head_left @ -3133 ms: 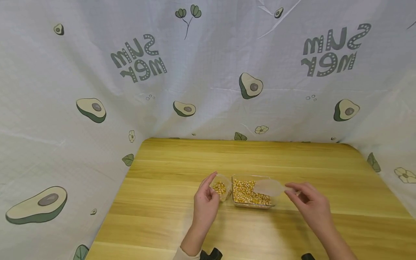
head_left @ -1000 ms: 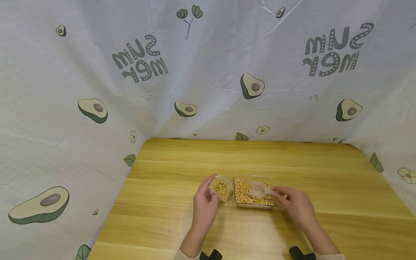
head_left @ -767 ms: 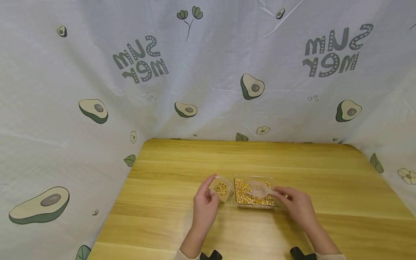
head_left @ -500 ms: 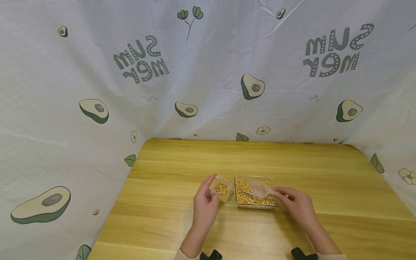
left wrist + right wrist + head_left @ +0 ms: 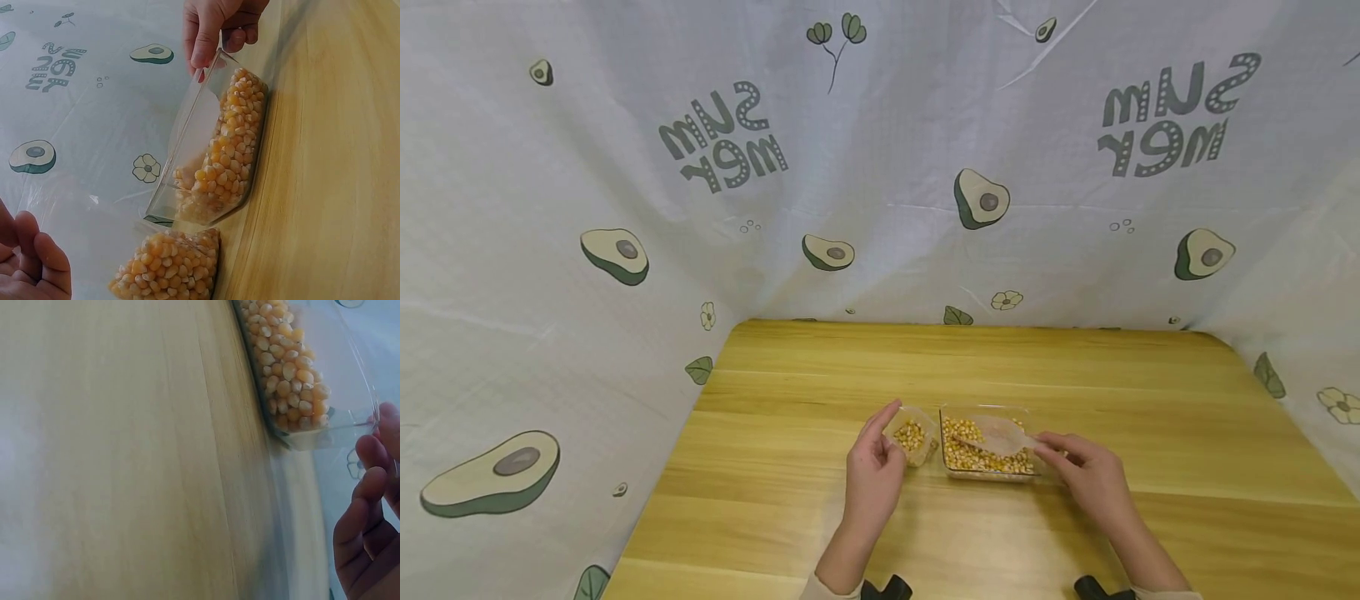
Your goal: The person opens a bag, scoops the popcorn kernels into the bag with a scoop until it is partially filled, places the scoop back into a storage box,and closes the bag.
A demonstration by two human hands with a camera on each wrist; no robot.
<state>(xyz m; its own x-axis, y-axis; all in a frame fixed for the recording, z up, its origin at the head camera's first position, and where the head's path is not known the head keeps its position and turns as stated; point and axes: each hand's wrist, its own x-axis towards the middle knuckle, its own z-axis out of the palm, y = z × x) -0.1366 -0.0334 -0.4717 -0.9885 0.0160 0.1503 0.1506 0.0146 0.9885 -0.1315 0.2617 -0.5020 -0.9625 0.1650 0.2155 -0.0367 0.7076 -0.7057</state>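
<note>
My left hand (image 5: 876, 471) is at the left side of a clear plastic bag (image 5: 916, 458) part-filled with corn kernels, holding its mouth at the thumb and index finger. In the left wrist view those fingertips are beside the clear film, and the exact contact is hard to see. Right of the bag stands a clear rectangular box (image 5: 988, 477) holding corn kernels (image 5: 958, 454). My right hand (image 5: 1086, 475) pinches the handle of a translucent scoop (image 5: 1000, 433) at the box's right end. The scoop's bowl lies tilted in the box, its tip among the kernels.
A wood-grain table (image 5: 790, 500) lies under everything. Behind and beside it hangs a pale curtain (image 5: 895, 125) printed with avocados and lettering. Dark wrist-camera parts (image 5: 887, 588) show at the bottom edge below each hand.
Since the oldest frame, my right hand has moved left and brought the scoop down from above the box into the corn. Lately the scoop's tip has shifted slightly left. My left hand stays put.
</note>
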